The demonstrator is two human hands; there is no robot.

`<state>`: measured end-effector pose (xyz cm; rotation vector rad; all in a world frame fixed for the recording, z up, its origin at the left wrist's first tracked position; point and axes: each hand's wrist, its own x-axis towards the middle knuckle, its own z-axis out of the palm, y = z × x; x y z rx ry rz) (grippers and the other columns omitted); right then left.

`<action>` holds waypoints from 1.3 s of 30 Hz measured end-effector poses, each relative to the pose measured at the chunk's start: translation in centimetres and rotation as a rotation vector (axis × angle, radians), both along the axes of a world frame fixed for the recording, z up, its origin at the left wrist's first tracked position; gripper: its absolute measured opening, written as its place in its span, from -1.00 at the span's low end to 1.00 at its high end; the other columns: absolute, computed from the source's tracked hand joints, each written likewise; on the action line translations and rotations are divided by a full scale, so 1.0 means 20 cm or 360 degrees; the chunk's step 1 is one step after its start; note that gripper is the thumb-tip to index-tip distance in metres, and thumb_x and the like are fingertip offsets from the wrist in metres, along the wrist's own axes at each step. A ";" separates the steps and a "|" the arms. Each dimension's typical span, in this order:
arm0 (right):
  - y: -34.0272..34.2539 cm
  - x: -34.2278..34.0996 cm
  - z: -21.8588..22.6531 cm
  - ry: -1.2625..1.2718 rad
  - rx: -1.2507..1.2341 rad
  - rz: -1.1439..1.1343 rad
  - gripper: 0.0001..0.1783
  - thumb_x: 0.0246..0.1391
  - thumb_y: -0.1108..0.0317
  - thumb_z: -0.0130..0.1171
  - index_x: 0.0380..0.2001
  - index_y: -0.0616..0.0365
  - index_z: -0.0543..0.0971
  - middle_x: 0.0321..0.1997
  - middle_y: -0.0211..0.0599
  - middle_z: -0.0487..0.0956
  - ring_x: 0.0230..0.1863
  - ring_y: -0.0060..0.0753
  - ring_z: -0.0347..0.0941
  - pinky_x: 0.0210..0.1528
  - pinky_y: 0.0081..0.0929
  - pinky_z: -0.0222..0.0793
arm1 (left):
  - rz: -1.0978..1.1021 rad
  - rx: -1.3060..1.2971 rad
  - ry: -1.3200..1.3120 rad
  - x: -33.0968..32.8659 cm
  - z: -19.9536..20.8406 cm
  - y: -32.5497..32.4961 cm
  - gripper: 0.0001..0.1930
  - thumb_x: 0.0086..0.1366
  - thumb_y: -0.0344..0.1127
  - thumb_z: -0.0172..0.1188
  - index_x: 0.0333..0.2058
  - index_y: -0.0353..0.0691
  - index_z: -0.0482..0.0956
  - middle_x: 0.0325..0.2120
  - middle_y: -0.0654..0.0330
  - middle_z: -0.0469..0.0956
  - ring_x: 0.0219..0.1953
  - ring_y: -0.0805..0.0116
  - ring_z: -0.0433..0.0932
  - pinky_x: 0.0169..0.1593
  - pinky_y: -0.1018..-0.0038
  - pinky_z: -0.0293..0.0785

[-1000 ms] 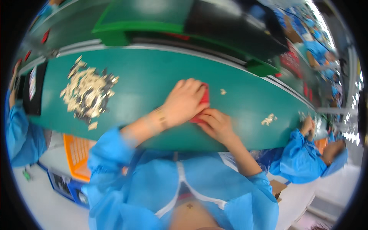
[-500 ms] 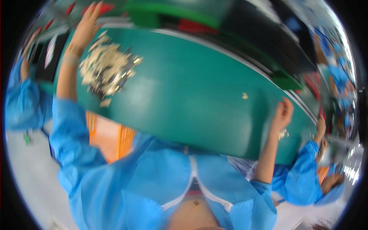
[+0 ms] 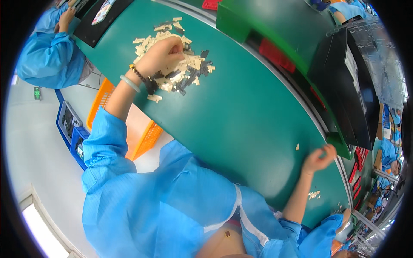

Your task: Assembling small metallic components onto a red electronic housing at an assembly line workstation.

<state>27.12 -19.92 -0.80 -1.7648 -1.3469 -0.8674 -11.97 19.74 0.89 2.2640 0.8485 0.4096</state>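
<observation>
A loose pile of small flat cream and dark grey pieces [image 3: 189,71] lies on the green table at the far left. My left hand [image 3: 165,53] is over the pile, its fingers curled in a pinch. Whatever they might hold is hidden. Near the table's right edge, my right hand [image 3: 319,160] is raised with its fingers bent toward the thumb; I cannot see what, if anything, is between them. A single cream piece [image 3: 297,147] lies just left of it. Several more small pieces [image 3: 314,195] form a little cluster beside my right forearm.
Along the table's far side runs a green shelf [image 3: 234,19] with red bins [image 3: 275,55] and a black box [image 3: 344,86]. An orange basket [image 3: 148,139] stands below the near left edge. Co-workers in blue sit left [image 3: 47,60] and right [image 3: 320,236]. A black mat [image 3: 92,30] lies far left.
My left hand has come down from beside the far-edge red bins onto the pile, its fingers now curled. The whole view has turned. My right hand remains near the right edge.
</observation>
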 end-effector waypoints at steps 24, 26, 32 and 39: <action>0.29 -0.78 0.18 0.0258 -0.1153 0.0515 -0.67 -0.09 0.20 0.23 -0.22 0.07 0.53 -0.28 -0.29 0.44 -0.17 -0.27 0.38 -0.09 -0.29 0.23 | -0.0054 0.0642 0.0201 0.17 0.17 -0.32 -0.94 0.12 -0.44 0.12 -0.46 -0.29 0.47 -0.63 -0.03 0.47 -0.50 -0.03 0.49 -0.41 0.17 0.38; 0.28 -0.78 0.17 0.0534 -0.1203 0.0700 -0.70 -0.06 0.22 0.23 -0.22 0.05 0.55 -0.26 -0.32 0.49 -0.14 -0.27 0.41 -0.08 -0.27 0.26 | -0.0069 0.0607 0.0172 0.13 0.15 -0.34 -0.91 0.06 -0.50 0.13 -0.40 -0.31 0.49 -0.50 -0.06 0.49 -0.38 -0.05 0.47 -0.31 0.18 0.39; 0.45 -0.70 0.23 0.0643 -0.0840 0.0863 -0.79 -0.04 0.29 0.20 -0.30 0.09 0.55 -0.29 -0.25 0.49 -0.20 -0.19 0.44 -0.16 -0.27 0.35 | -0.0051 0.0600 -0.0020 0.21 0.28 -0.34 -0.91 -0.03 -0.51 0.15 -0.50 -0.30 0.44 -0.57 -0.02 0.43 -0.40 -0.05 0.44 -0.31 0.20 0.38; 0.90 -0.75 0.30 0.1579 -0.0653 0.1258 -0.71 0.05 0.49 0.13 -0.11 0.18 0.55 -0.15 -0.37 0.55 -0.31 -0.61 0.41 -0.26 -0.66 0.36 | -0.0119 -0.0286 -0.0303 0.35 0.34 -0.38 -0.93 0.20 -0.48 0.19 -0.37 -0.37 0.54 -0.48 0.25 0.57 -0.46 0.57 0.49 -0.39 0.62 0.42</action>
